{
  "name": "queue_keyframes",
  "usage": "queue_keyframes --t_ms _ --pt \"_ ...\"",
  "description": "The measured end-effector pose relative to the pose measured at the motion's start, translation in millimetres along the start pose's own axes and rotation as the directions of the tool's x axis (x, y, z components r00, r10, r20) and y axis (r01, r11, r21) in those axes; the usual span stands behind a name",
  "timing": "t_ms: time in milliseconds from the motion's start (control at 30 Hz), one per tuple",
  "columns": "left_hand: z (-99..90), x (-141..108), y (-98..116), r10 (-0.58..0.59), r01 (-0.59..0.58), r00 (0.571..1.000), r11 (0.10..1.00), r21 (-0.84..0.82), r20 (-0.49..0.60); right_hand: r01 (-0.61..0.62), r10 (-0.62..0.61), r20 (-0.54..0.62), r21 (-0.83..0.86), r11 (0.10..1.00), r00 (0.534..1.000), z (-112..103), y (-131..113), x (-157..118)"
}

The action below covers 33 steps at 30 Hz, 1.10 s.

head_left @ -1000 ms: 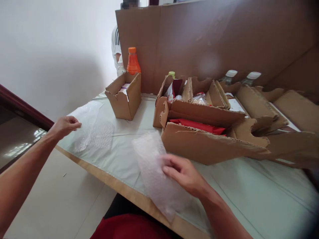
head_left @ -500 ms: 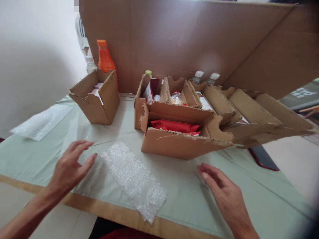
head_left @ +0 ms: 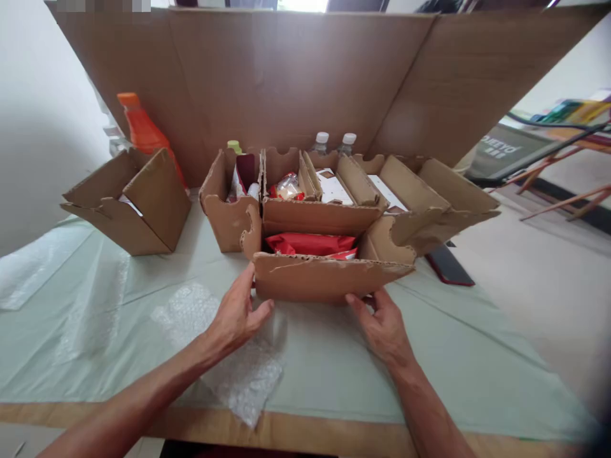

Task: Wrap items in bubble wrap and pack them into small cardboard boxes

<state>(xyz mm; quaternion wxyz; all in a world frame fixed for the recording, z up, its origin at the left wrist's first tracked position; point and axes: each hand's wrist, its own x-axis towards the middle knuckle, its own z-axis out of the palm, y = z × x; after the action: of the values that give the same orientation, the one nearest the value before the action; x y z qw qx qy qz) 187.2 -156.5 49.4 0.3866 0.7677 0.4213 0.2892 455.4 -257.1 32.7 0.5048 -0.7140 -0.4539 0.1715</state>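
Observation:
The front cardboard box (head_left: pixel 315 278) holds a red packet (head_left: pixel 310 244). At the box's lower left corner is my left hand (head_left: pixel 244 310), thumb and fingers apart, its fingertips partly behind the corner. My right hand (head_left: pixel 380 318) touches the lower right part of the same box, with the thumb on its front and the fingers bent at its underside. Beneath my left forearm lies a sheet of bubble wrap (head_left: pixel 248 375), partly covered by the arm.
Behind stands a row of cardboard boxes (head_left: pixel 229 219) with packets and white cartons. Another box (head_left: pixel 160 210) and an orange bottle (head_left: pixel 146 130) are at the left. More bubble wrap (head_left: pixel 95 312) lies left; a dark flat object (head_left: pixel 449 264) lies right.
Both hands have moved inward to the front box and now touch it at its two lower sides. The view has turned to the right. My left arm now crosses over the bubble wrap.

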Motion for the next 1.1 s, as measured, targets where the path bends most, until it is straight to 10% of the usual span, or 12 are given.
queue_keyframes --t_ms 100,233,333,467,700,1100 --pt "1.3 8 0 0.057 -0.054 0.998 0.994 -0.093 0.032 -0.025 0.026 -0.058 0.017 1.000 0.998 -15 5 -2" --pt "-52.1 -11 -29 -0.033 0.040 0.996 0.996 0.078 -0.085 -0.085 0.061 -0.186 -0.124 0.989 0.981 -21 1 -36" --pt "-111.4 -43 -58 -0.184 0.258 0.951 0.914 0.312 -0.248 0.059 -0.048 0.053 -0.244 0.968 0.997 -11 -9 -67" --pt "-156.2 -67 -83 -0.275 0.395 0.907 0.819 0.417 -0.320 0.468 -0.376 0.427 -0.133 0.873 0.822 31 -28 -78" --pt "-142.5 -59 -92 -0.268 0.332 0.943 0.793 0.511 -0.197 0.632 -0.423 0.503 -0.379 0.675 0.754 100 -50 -83" --pt "-151.8 -28 -64 -0.030 0.219 0.945 0.799 0.560 -0.327 0.638 -0.567 0.353 -0.127 0.759 0.744 109 -54 -114"
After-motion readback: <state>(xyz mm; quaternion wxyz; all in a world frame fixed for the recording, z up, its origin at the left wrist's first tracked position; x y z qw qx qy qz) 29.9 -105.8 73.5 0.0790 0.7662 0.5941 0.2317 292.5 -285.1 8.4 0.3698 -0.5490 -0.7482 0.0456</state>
